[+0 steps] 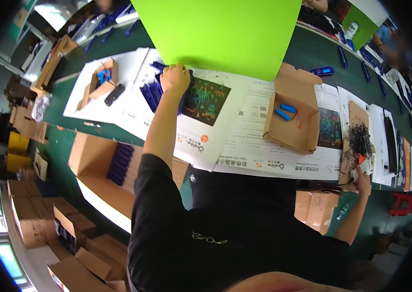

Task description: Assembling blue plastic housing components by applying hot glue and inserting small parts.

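Note:
At the back left of the worktable, my left hand curls its fingers over dark blue plastic pieces that lie in a stack on white printed sheets. Part of the piece under the palm is hidden. My right hand is far to the right, its fingers drawn together by a small white and orange-red thing. What lies between those fingers is too small to make out. Just beyond it, a heap of small black parts is spread on a brown cardboard sheet.
An open cardboard box holds two blue cylinders with thin wires. A bright green panel stands behind the sheets. Left are a small box with blue and red parts, a black object and a larger carton of blue pieces.

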A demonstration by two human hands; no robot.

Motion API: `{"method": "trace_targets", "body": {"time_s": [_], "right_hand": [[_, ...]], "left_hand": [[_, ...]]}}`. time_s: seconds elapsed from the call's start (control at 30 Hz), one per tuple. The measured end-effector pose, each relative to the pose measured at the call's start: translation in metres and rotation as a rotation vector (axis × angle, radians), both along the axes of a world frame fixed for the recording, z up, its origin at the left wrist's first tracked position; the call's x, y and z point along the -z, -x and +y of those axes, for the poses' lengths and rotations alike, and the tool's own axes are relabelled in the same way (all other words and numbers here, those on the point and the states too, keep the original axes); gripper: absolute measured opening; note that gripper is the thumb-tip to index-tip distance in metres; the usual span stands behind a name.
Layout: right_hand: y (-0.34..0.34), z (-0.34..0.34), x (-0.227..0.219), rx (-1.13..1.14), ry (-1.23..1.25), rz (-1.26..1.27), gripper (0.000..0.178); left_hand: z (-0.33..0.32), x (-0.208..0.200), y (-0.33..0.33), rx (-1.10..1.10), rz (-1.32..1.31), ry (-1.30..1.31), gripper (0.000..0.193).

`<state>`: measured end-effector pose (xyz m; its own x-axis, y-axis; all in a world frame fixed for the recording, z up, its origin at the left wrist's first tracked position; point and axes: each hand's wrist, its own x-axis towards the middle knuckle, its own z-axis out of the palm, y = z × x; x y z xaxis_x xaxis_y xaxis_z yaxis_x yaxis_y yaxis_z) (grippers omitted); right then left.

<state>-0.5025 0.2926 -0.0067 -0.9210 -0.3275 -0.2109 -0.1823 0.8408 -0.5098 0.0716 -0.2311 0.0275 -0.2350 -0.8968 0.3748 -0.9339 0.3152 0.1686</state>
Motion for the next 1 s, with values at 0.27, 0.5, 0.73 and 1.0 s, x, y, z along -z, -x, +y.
{"method": "trace_targets", "body": {"time_s": [0.27,0.5,0.73,1.0], "right_hand": [[0.007,0.025,-0.001,-0.144,0.289,0.54,0.027],[-0.054,-0.045,-0.031,-0.235,0.332,0.169,0.053],[-0.006,-0.002,-0.008,-0.008,0.916,-0.194,0.029],[-0.058,0.0,-0.07,0.034,1.245,-0.178,0.045]], "left_hand": [[-0.002,-0.012,-0.009,-0.296,-0.17,-0.46,0.057],[-0.012,-0.008,-0.002,-0.344,-0.238,-0.333,0.06],[0.003,-0.023,0.003,-0.162,-0.142,-0.129,0.045],[0.087,-0.027,0.03,0.062,-0.259,-0.422,0.059]]}}
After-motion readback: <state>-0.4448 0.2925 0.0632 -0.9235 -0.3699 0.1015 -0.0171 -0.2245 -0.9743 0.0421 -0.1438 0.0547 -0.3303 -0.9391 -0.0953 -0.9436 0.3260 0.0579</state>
